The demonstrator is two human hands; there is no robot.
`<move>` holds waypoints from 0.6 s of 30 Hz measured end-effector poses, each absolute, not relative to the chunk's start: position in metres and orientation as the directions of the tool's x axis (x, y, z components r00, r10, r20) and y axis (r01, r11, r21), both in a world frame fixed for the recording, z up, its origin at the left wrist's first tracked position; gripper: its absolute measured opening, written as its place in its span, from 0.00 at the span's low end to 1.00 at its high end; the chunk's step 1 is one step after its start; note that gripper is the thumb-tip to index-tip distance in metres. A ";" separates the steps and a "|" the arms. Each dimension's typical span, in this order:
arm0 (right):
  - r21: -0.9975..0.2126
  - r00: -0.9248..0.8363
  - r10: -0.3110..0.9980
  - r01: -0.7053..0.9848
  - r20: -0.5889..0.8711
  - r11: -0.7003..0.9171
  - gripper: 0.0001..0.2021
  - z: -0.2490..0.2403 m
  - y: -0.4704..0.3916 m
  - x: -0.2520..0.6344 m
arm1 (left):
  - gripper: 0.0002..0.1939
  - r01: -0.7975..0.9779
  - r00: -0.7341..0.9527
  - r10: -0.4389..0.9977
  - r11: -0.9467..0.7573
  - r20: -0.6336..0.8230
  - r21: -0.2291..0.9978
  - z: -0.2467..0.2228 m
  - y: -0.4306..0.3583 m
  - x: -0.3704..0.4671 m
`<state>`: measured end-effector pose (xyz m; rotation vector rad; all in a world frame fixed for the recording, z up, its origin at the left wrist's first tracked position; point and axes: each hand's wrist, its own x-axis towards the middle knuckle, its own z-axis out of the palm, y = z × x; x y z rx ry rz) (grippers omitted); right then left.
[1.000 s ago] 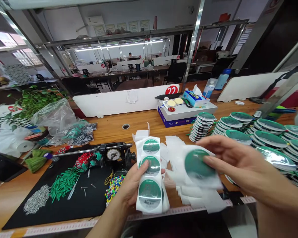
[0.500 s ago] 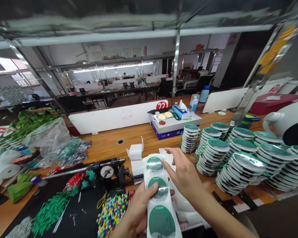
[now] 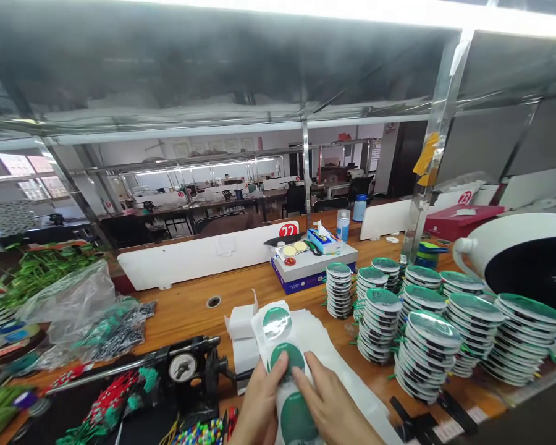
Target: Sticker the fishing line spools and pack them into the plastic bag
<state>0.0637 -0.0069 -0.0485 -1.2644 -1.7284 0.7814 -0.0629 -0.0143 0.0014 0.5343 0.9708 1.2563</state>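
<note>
A white backing strip of round green stickers [image 3: 277, 322] runs up from the lower edge of the view, tilted slightly left. My left hand [image 3: 258, 398] grips its left side, with the thumb pressed on the middle sticker. From the other side my right hand [image 3: 330, 400] holds the same strip, its thumb beside the left one. Fingers behind the strip are hidden. White paper sheets [image 3: 327, 355] lie under and right of the strip. Just beyond the left hand stands a black hand-operated device with a round dial [image 3: 183, 368].
Several stacks of green-topped discs [image 3: 433, 346] fill the bench on the right, near a white round-bodied machine [image 3: 482, 247]. A box [image 3: 299, 278] carries tissues at the back. Multicoloured beads [image 3: 204, 432] and green tassels [image 3: 81, 432] lie at the lower left; a metal post [image 3: 419, 210] rises behind.
My right hand has come down from the top sticker to the middle of the strip and closed on it. The camera view has tilted up and turned slightly right.
</note>
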 end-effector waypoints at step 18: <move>-0.978 -0.005 0.991 0.160 0.132 0.132 0.27 -0.081 -0.012 0.122 | 0.10 -0.046 -0.285 0.938 0.193 -0.198 0.980 0.083 0.219 -0.008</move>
